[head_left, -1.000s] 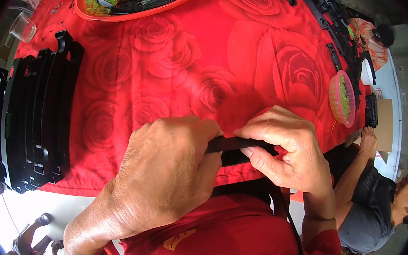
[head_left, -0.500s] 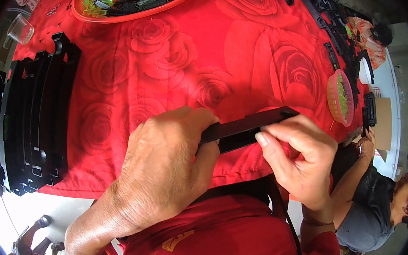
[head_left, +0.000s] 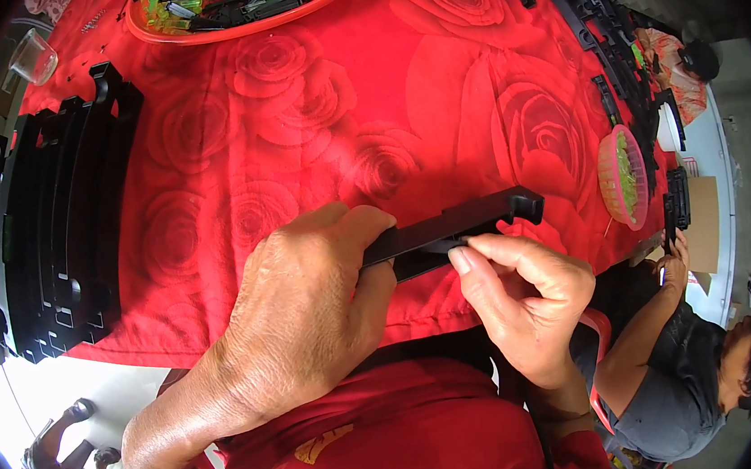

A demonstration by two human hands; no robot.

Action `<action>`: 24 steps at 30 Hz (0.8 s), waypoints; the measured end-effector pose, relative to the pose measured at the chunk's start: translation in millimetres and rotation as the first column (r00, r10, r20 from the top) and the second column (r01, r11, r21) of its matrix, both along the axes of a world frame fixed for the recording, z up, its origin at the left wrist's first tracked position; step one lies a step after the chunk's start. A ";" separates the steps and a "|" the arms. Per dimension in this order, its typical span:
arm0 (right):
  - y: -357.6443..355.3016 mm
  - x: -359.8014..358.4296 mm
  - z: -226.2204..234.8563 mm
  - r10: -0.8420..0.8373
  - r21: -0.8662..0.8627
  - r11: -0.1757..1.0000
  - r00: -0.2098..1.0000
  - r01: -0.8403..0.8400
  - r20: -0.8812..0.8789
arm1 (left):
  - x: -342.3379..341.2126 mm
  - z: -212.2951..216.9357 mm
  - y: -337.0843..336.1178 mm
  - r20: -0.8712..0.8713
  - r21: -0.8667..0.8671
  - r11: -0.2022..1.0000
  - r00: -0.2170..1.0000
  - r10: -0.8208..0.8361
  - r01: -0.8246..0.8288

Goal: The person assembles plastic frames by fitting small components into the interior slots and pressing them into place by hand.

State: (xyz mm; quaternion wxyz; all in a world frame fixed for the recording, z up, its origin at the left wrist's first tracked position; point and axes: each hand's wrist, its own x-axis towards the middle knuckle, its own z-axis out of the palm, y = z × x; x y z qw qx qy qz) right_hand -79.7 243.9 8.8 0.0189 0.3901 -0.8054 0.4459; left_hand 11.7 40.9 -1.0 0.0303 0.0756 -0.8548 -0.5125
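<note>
**Desk:** What fills the frame, biggest first?

**Photographer:** A surface (head_left: 434, 93) draped in a red cloth printed with roses runs across the upper two thirds. Along its left edge stands a row of curved black plastic mouldings (head_left: 57, 211), packed side by side on end. At the top sits a red-rimmed tray (head_left: 238, 26) of black and green small parts, and at the top right a heap of black strips (head_left: 589, 6) trails down the cloth's right edge.

**Desk:** And the hands?

**Photographer:** The left hand (head_left: 310, 304) is the larger shape, knuckles up, wrapped around the near end of a long black plastic bar (head_left: 456, 227). The bar sticks out to the right of that fist, rising slightly, held just above the cloth near the front edge; its far end is a blocky head. The right hand (head_left: 525, 288) sits under and just right of the bar's middle, thumb and forefinger pinched on a small tab on the bar's lower side, other fingers curled.

**Desk:** Anything smaller?

**Photographer:** A pink basket (head_left: 620, 176) of green pieces sits on the cloth's right edge, near the bar's head. Lower right, another person in a grey shirt (head_left: 670, 387) sits with a raised arm. A clear plastic cup (head_left: 35, 57) stands top left.
</note>
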 end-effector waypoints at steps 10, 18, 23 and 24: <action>-3.5 8.6 15.9 0.298 0.159 0.951 0.922 -0.265 -0.247 | 1.2 -2.2 -1.1 0.001 -0.053 0.997 0.998 -0.064 0.064; 18.4 1.9 17.1 -0.044 0.000 0.999 0.985 0.045 0.165 | 0.9 0.6 -8.6 0.032 0.067 0.997 0.998 -0.049 0.047; 20.7 -3.4 17.5 -0.067 0.014 0.998 0.910 0.067 0.409 | 0.9 6.4 -6.6 0.079 0.074 0.996 0.996 -0.049 0.043; 20.4 -3.0 16.8 -0.078 0.002 0.996 0.882 0.088 0.466 | 0.7 7.5 -6.7 0.084 0.073 0.996 0.995 -0.057 0.051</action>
